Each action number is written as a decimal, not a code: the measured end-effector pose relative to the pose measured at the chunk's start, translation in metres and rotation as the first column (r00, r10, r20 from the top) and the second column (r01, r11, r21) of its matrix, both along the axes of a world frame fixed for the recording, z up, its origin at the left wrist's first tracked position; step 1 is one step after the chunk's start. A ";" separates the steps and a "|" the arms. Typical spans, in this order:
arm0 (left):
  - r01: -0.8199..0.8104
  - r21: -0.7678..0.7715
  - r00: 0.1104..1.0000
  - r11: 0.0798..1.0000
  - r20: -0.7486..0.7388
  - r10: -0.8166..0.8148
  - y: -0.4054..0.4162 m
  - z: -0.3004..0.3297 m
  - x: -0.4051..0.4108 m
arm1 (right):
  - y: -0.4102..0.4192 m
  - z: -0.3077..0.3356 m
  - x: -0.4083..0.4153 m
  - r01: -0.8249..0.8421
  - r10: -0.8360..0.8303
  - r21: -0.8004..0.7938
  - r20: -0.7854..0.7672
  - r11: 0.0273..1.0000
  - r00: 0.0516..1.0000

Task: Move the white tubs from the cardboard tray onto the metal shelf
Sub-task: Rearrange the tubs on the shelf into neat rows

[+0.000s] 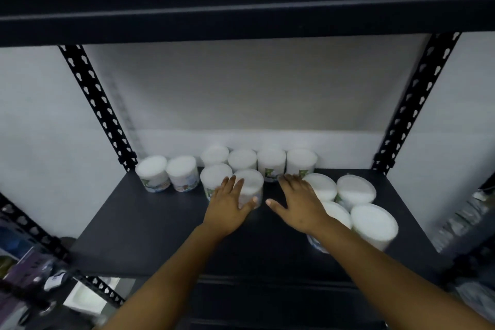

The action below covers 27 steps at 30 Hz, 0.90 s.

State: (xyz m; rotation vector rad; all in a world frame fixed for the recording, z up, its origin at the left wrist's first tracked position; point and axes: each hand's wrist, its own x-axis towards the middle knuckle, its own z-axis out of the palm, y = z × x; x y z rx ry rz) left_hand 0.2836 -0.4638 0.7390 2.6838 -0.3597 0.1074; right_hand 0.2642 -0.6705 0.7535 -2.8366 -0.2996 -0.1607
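1. Both bare forearms reach over the matte black metal shelf [150, 225].
2. Left hand [227, 209] wraps a round white tub [250, 185], fingers spread over its lid, thumb on the side.
3. Right hand [300, 201] lies flat, fingers splayed, beside the right-hand tubs [356, 190].
4. Back row of tubs [270, 161] stands upright against the wall; labels blurred.

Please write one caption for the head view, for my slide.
Left hand on a white round tub; right hand open beside it, on the dark metal shelf.
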 end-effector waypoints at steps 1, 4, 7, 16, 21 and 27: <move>0.001 0.014 1.000 1.000 0.000 -0.001 0.010 0.000 0.005 | 0.010 0.001 0.005 -0.001 0.001 -0.007 0.002 1.000 1.000; 0.003 0.049 1.000 0.999 -0.005 -0.003 0.034 0.003 0.021 | 0.034 0.002 0.019 -0.001 0.001 -0.012 -0.010 1.000 1.000; 0.013 0.081 1.000 0.997 -0.014 -0.012 0.052 0.004 0.036 | 0.056 0.000 0.032 0.006 -0.007 -0.007 -0.011 1.000 1.000; 0.076 0.155 0.994 0.985 -0.092 -0.063 0.077 0.000 0.076 | 0.092 -0.008 0.061 0.099 -0.097 0.002 -0.156 0.995 0.983; 0.102 0.184 0.988 0.978 -0.134 -0.078 0.081 0.000 0.090 | 0.098 -0.013 0.071 0.134 -0.134 -0.015 -0.219 0.991 0.966; 0.096 0.171 0.988 0.981 -0.133 -0.073 0.080 -0.003 0.100 | 0.102 -0.019 0.082 0.174 -0.166 0.024 -0.206 0.984 0.964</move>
